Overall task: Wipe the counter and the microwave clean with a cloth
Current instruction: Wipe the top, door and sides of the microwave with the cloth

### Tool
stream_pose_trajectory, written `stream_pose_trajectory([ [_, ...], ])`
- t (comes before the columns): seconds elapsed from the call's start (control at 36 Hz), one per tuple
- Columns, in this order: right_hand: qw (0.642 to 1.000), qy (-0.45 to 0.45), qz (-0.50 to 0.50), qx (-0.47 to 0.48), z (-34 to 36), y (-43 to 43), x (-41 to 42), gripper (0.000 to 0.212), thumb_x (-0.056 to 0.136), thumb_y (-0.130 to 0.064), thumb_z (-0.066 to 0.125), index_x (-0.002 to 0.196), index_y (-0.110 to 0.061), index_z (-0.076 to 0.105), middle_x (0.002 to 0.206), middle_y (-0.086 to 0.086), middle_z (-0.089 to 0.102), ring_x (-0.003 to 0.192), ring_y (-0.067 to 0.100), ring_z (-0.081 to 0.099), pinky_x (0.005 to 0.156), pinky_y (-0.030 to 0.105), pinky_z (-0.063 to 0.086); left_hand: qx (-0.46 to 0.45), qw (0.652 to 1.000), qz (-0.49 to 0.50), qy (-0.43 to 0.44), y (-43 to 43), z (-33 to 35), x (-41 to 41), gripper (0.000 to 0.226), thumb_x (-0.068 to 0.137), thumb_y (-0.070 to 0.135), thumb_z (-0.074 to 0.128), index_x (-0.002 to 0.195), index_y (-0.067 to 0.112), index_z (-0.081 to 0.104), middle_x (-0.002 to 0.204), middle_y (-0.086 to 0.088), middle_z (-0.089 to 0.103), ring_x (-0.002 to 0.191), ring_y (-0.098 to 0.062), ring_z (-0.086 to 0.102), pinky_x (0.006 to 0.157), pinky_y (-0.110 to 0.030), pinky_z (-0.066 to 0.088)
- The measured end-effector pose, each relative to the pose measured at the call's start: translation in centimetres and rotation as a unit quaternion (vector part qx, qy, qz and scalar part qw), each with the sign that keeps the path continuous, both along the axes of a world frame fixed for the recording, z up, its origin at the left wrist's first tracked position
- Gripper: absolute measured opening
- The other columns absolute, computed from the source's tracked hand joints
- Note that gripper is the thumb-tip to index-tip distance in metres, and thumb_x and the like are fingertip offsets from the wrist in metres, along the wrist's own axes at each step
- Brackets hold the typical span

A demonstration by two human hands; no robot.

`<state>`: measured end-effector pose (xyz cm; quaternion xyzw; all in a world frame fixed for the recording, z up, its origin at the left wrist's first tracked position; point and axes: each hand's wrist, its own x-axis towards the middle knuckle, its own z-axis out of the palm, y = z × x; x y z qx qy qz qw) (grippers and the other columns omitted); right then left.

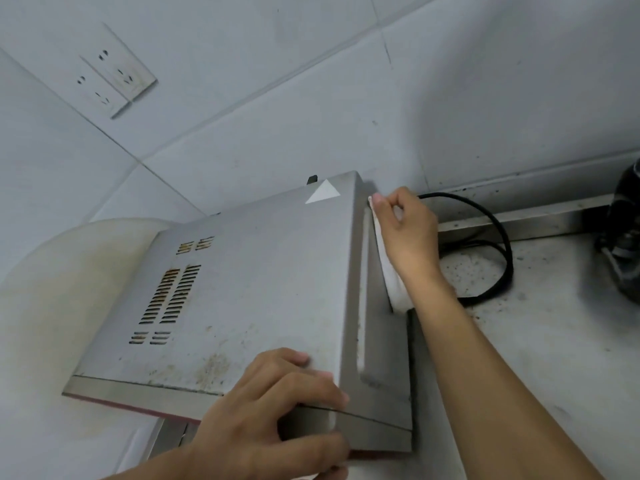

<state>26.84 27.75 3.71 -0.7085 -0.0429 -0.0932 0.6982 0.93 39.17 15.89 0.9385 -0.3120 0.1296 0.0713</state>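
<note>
A grey, stained microwave (263,278) fills the middle of the view, its top facing me with vent slots at the left. My left hand (277,417) grips its near right corner, fingers on top and thumb on the front edge. My right hand (405,233) presses a white cloth (393,282) flat against the microwave's right side, near the back corner. The cloth hangs down below my palm. The speckled, dirty counter (540,337) lies to the right of the microwave.
A black power cord (498,237) loops on the counter behind my right hand. A dark appliance (623,237) stands at the right edge. A wall socket (116,69) sits on the tiled wall at upper left. A white rounded object (52,306) is left of the microwave.
</note>
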Motion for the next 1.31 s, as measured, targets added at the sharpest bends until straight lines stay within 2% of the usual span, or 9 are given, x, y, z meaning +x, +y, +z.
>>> stream_pose_trajectory([
  [0.08,0.992,0.103,0.018,-0.066,-2.5,0.0,0.5,0.037,0.103,-0.040,0.053,0.082,-0.010,0.055,0.079,0.005,0.062,0.077,0.025,0.056,0.070,0.038,0.043,0.013,1.000,0.000,-0.002,-0.2,0.4,-0.1,0.019,0.102,0.037,0.065,0.087,0.030,0.075,0.116,0.005,0.069,0.108,-0.014,0.066,0.101,-0.038,0.050],
  [0.19,0.953,0.242,0.062,-0.172,-5.6,-0.4,0.4,0.035,0.107,-0.039,0.044,0.089,-0.011,0.054,0.096,0.014,0.065,0.086,0.030,0.054,0.073,0.035,0.038,0.037,0.999,0.032,0.017,0.0,-0.1,-0.3,0.009,0.107,0.047,0.054,0.101,0.044,0.060,0.129,0.024,0.056,0.120,0.001,0.057,0.099,-0.026,0.051],
  [0.42,0.991,0.129,-0.016,-0.030,-5.4,-0.2,-1.2,0.040,0.104,-0.038,0.054,0.075,-0.010,0.049,0.070,0.003,0.055,0.068,0.022,0.050,0.063,0.036,0.039,0.020,1.000,0.019,0.001,-0.5,0.2,0.0,0.015,0.109,0.037,0.053,0.096,0.039,0.058,0.125,0.021,0.058,0.122,-0.001,0.059,0.105,-0.029,0.046],
  [0.61,0.967,0.210,0.066,-0.124,-6.6,-0.8,-0.4,0.039,0.105,-0.043,0.046,0.077,-0.016,0.044,0.076,0.003,0.056,0.081,0.030,0.057,0.068,0.038,0.041,0.024,1.000,0.008,-0.003,-0.2,-0.1,-0.3,0.013,0.099,0.035,0.069,0.087,0.036,0.071,0.122,0.017,0.061,0.118,-0.004,0.062,0.103,-0.034,0.048],
  [0.78,0.997,-0.017,0.062,-0.053,-4.5,-2.6,-8.4,0.016,0.103,-0.030,0.055,0.090,-0.020,0.057,0.097,-0.006,0.055,0.089,0.004,0.056,0.076,0.034,0.049,0.022,1.000,-0.001,0.010,0.4,0.0,0.1,0.021,0.105,0.035,0.059,0.090,0.035,0.074,0.130,0.016,0.058,0.121,-0.006,0.060,0.107,-0.035,0.045],
  [0.92,0.978,-0.193,0.060,-0.049,-5.9,-3.8,-15.0,0.023,0.103,-0.017,0.056,0.103,0.000,0.072,0.115,0.007,0.063,0.114,0.023,0.063,0.096,0.040,0.053,-0.006,1.000,0.001,0.005,-0.2,0.0,-0.1,0.008,0.091,0.035,0.077,0.086,0.030,0.075,0.122,0.010,0.062,0.112,-0.010,0.065,0.100,-0.039,0.050],
  [1.06,0.967,-0.253,0.021,-0.015,-3.8,-3.3,-14.5,0.023,0.099,-0.012,0.060,0.087,0.004,0.069,0.105,0.014,0.066,0.096,0.030,0.065,0.083,0.044,0.054,-0.025,1.000,0.004,-0.006,-0.4,-0.4,0.1,0.013,0.089,0.037,0.077,0.080,0.027,0.074,0.119,0.006,0.063,0.108,-0.013,0.064,0.097,-0.041,0.051],
  [1.17,0.947,-0.318,0.037,0.004,-3.6,-3.5,-15.7,0.008,0.098,-0.015,0.056,0.097,-0.008,0.060,0.106,0.019,0.066,0.099,0.030,0.063,0.090,0.036,0.051,-0.027,1.000,0.000,0.007,-0.4,-0.4,0.0,0.010,0.088,0.035,0.076,0.084,0.027,0.072,0.119,0.004,0.063,0.106,-0.017,0.066,0.096,-0.044,0.050],
  [1.31,0.960,-0.267,0.064,-0.055,-8.4,-4.2,-16.5,0.016,0.102,-0.024,0.049,0.101,-0.009,0.056,0.115,0.009,0.052,0.095,0.027,0.062,0.078,0.036,0.055,-0.014,1.000,-0.012,0.003,-0.2,-0.3,0.1,0.010,0.083,0.032,0.080,0.079,0.023,0.077,0.120,0.002,0.062,0.109,-0.017,0.065,0.098,-0.044,0.050],
])
